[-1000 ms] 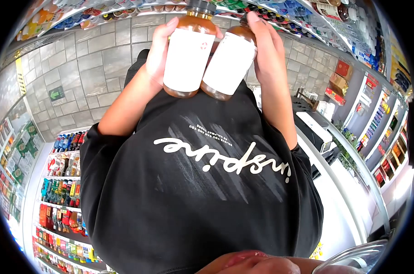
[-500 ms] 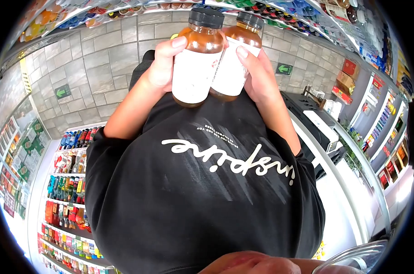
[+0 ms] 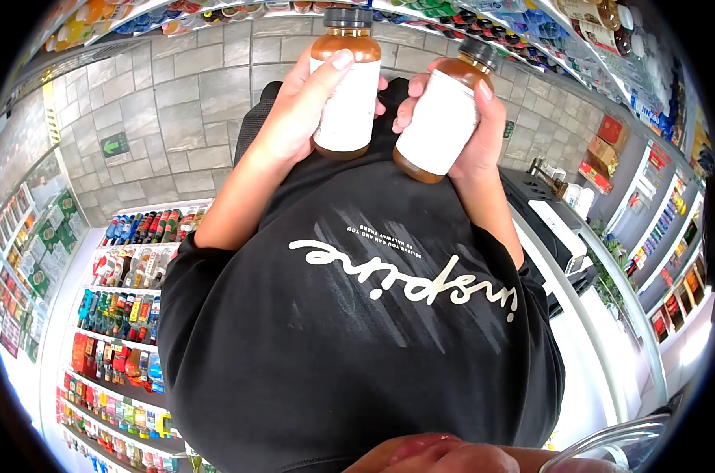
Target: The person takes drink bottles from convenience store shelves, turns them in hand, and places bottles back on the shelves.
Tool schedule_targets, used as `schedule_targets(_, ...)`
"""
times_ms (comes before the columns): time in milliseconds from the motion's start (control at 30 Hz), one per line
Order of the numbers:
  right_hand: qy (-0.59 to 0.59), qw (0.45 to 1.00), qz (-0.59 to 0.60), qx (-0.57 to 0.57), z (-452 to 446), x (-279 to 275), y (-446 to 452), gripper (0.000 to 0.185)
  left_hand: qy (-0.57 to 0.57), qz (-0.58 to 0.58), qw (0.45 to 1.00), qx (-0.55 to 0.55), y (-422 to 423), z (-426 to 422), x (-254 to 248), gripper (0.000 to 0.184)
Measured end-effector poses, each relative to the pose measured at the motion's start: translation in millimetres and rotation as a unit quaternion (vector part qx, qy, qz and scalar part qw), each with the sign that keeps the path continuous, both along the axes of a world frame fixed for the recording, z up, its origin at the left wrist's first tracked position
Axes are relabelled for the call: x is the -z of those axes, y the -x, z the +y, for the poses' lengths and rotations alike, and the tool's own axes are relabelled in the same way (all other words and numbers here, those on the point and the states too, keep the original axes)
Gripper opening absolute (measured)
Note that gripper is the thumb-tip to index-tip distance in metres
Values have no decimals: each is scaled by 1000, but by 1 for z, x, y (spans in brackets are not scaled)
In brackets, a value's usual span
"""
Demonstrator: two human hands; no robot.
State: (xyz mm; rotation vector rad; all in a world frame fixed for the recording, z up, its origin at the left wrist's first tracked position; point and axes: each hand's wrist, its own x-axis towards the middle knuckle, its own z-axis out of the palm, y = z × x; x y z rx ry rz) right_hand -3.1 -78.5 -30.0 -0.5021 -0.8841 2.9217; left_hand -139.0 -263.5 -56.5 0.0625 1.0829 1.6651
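My left hand (image 3: 298, 118) is wrapped round an amber bottle (image 3: 349, 102) with a white label and black cap, its thumb near the bottle's shoulder. It is upright in the picture. My right hand (image 3: 479, 134) grips a second amber bottle (image 3: 440, 122), also white-labelled and black-capped, which tilts with its cap to the right. A gap separates the two bottles, both held in front of my black shirt (image 3: 357, 331). Liquid shows brown through the lower part of each. The fingers behind the bottles are partly hidden.
Shelves of drinks (image 3: 523, 39) run along the top. More stocked shelves (image 3: 121, 315) stand at the left. Grey tiled floor (image 3: 168, 118) lies beyond my hands. At the right are a black machine (image 3: 558, 236), a white counter edge (image 3: 570, 307) and cardboard boxes (image 3: 601, 154).
The bottles have moved apart from being side by side and overlapping. The right one has shifted right and tilted more; the left one has risen slightly in the picture.
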Motion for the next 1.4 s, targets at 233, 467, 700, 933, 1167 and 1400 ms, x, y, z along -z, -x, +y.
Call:
schedule_targets(233, -24, 993, -112, 3, -5, -25, 12, 84, -79, -50, 991, -92, -4, 1, 4, 49)
schedule_targets(467, -57, 992, -113, -3, -1, -12, 0, 86, -124, -7, 992, -26, 4, -6, 0, 59)
schedule_targets(700, -105, 990, -83, -37, 6, -3, -5, 68, -116, 18, 993, -34, 4, 0, -12, 60)
schedule_targets(933, -139, 985, -89, -49, 10, -6, -2, 70, -89, 123, 988, -11, 2, 11, -11, 65)
schedule_targets(1167, -125, 984, -130, -15, 13, -12, 3, 76, -85, 85, 993, -7, 1, 17, -24, 63)
schedule_targets(1400, -45, 991, -121, -44, 24, -3, 4, 84, -67, 121, 990, -21, -6, 18, -16, 66)
